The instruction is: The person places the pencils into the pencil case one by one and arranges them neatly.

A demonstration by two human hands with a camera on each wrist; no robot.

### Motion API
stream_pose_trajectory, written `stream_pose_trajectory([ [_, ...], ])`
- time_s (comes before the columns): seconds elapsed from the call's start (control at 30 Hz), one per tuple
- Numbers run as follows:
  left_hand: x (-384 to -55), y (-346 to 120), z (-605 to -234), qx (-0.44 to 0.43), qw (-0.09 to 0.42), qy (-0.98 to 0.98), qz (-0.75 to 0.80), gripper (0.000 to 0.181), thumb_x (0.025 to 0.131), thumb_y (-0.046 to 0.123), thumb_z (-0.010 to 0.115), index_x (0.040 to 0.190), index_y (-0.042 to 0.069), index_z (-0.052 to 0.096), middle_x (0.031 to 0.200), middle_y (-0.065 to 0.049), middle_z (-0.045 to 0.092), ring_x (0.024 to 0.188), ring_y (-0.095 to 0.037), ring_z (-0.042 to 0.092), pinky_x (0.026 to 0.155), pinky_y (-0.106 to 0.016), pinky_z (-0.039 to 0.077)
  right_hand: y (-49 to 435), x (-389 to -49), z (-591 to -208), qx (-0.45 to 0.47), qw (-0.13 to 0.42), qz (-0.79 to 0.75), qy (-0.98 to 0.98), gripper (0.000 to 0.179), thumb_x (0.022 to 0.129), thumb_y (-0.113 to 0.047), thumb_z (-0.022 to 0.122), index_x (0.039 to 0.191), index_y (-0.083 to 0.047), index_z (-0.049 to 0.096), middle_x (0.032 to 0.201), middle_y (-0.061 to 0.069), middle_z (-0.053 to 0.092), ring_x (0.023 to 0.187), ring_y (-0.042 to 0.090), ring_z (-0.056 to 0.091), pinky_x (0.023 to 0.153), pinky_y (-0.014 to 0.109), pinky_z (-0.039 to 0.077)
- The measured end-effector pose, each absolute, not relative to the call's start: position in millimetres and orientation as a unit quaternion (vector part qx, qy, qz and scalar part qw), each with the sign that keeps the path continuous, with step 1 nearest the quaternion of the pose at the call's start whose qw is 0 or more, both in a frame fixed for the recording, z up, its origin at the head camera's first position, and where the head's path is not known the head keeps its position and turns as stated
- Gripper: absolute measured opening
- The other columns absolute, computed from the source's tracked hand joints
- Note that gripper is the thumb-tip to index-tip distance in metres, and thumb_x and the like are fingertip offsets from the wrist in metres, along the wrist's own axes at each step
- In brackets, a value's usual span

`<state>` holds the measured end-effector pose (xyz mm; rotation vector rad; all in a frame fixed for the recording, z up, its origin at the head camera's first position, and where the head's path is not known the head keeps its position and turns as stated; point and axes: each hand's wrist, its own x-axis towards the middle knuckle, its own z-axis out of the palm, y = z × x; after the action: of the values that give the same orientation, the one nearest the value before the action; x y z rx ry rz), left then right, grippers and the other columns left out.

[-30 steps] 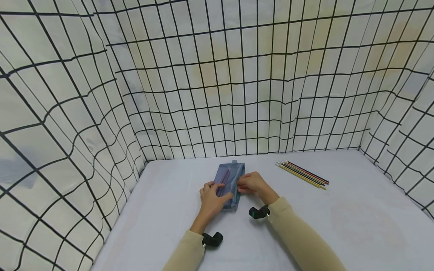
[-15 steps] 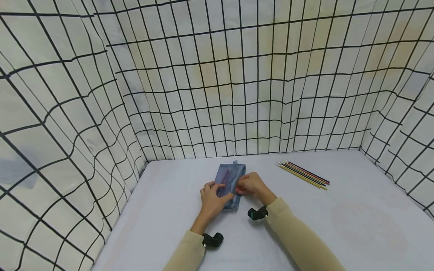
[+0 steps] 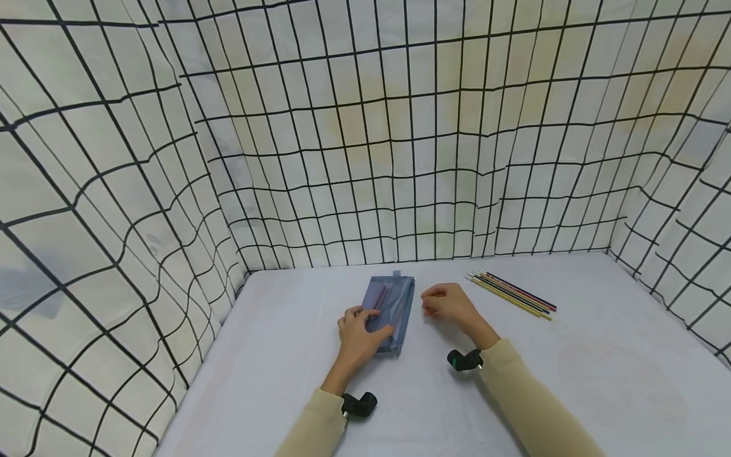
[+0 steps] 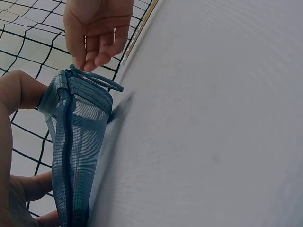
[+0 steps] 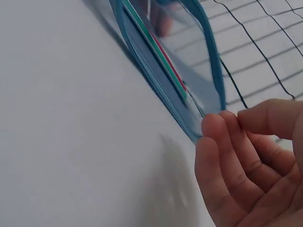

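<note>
A blue translucent mesh pencil pouch lies on the white table, with several slim pencils showing through it. Green and red pencils are visible inside in the right wrist view. My left hand holds the pouch, fingers on its left side and thumb near its front end. A small loop sticks out from the pouch's end in the left wrist view. My right hand hovers just right of the pouch, apart from it in the head view. Its fingers are loosely bent, thumb near the index finger, nothing visible between them.
Several coloured pencils, yellow, black and red, lie side by side on the table at the right rear. White cloth with a black grid stands behind the table and at both sides.
My right hand has let go of the pouch's right edge and moved off to the right. The left hand stays on the pouch, nearly unmoved.
</note>
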<state>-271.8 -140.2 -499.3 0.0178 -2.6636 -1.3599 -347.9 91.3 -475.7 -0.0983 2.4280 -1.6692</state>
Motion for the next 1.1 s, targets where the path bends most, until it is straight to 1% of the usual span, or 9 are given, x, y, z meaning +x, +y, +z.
stream_pose_trajectory([
  [0.13, -271, -140, -499, 0.005, 0.075, -0.887, -0.456, 0.058, 0.08, 0.043, 0.075, 0.128, 0.011, 0.068, 0.153, -0.019, 0.038, 0.139, -0.041, 0.028, 0.108, -0.064, 0.034, 120, -349, -469, -0.063, 0.065, -0.513, 0.854, 0.027, 0.099, -0.016, 0.063, 0.121, 0.001, 0.067, 0.102, 0.013, 0.072, 0.084, 0.018, 0.07, 0.074, 0.03, 0.059],
  [0.33, -272, -141, -500, 0.004, 0.074, -0.887, -0.455, 0.058, 0.08, 0.043, 0.075, 0.129, 0.013, 0.067, 0.153, -0.019, 0.038, 0.138, -0.041, 0.028, 0.107, -0.064, 0.035, 161, -352, -465, -0.117, -0.014, -0.433, 0.893, 0.027, 0.097, -0.012, 0.062, 0.12, 0.002, 0.066, 0.102, 0.015, 0.07, 0.082, 0.02, 0.069, 0.07, 0.029, 0.056],
  [0.4, -272, -141, -500, 0.005, 0.073, -0.888, -0.454, 0.058, 0.08, 0.044, 0.075, 0.129, 0.014, 0.067, 0.153, -0.019, 0.038, 0.139, -0.041, 0.028, 0.107, -0.064, 0.035, 172, -353, -465, -0.125, -0.041, -0.406, 0.904, 0.026, 0.096, -0.011, 0.064, 0.119, 0.001, 0.068, 0.102, 0.015, 0.071, 0.085, 0.022, 0.068, 0.072, 0.031, 0.054],
  [0.53, -273, -141, -500, 0.004, 0.072, -0.888, -0.454, 0.058, 0.08, 0.044, 0.075, 0.129, 0.014, 0.067, 0.153, -0.019, 0.038, 0.139, -0.041, 0.028, 0.107, -0.064, 0.035, 190, -354, -467, -0.135, -0.076, -0.359, 0.92, 0.026, 0.093, -0.009, 0.067, 0.118, 0.0, 0.069, 0.103, 0.014, 0.073, 0.094, 0.028, 0.067, 0.079, 0.04, 0.053],
  [0.63, -272, -141, -500, 0.004, 0.073, -0.888, -0.454, 0.058, 0.08, 0.043, 0.075, 0.129, 0.014, 0.067, 0.153, -0.019, 0.038, 0.138, -0.041, 0.029, 0.107, -0.064, 0.035, 201, -355, -468, -0.133, -0.078, -0.337, 0.929, 0.028, 0.093, -0.01, 0.068, 0.12, -0.001, 0.068, 0.103, 0.014, 0.073, 0.096, 0.029, 0.068, 0.082, 0.043, 0.053],
  [0.87, -271, -140, -499, 0.003, 0.075, -0.888, -0.455, 0.057, 0.08, 0.042, 0.075, 0.128, 0.013, 0.067, 0.152, -0.02, 0.038, 0.138, -0.042, 0.029, 0.107, -0.064, 0.034, 221, -354, -466, -0.118, -0.066, -0.295, 0.946, 0.035, 0.093, -0.015, 0.07, 0.126, -0.003, 0.067, 0.105, 0.012, 0.074, 0.096, 0.028, 0.067, 0.073, 0.034, 0.048],
  [0.93, -271, -140, -499, 0.002, 0.075, -0.887, -0.455, 0.057, 0.08, 0.042, 0.075, 0.128, 0.014, 0.067, 0.152, -0.02, 0.039, 0.138, -0.042, 0.029, 0.107, -0.064, 0.034, 226, -354, -466, -0.114, -0.062, -0.286, 0.95, 0.035, 0.093, -0.016, 0.07, 0.126, -0.003, 0.067, 0.107, 0.013, 0.073, 0.095, 0.027, 0.067, 0.072, 0.034, 0.048],
  [1.1, -272, -140, -500, 0.001, 0.076, -0.888, -0.454, 0.056, 0.08, 0.043, 0.075, 0.128, 0.014, 0.068, 0.152, -0.019, 0.039, 0.137, -0.041, 0.03, 0.107, -0.064, 0.035, 234, -355, -469, -0.098, -0.05, -0.257, 0.96, 0.037, 0.092, -0.018, 0.071, 0.126, -0.004, 0.067, 0.108, 0.015, 0.073, 0.093, 0.027, 0.066, 0.073, 0.038, 0.05],
])
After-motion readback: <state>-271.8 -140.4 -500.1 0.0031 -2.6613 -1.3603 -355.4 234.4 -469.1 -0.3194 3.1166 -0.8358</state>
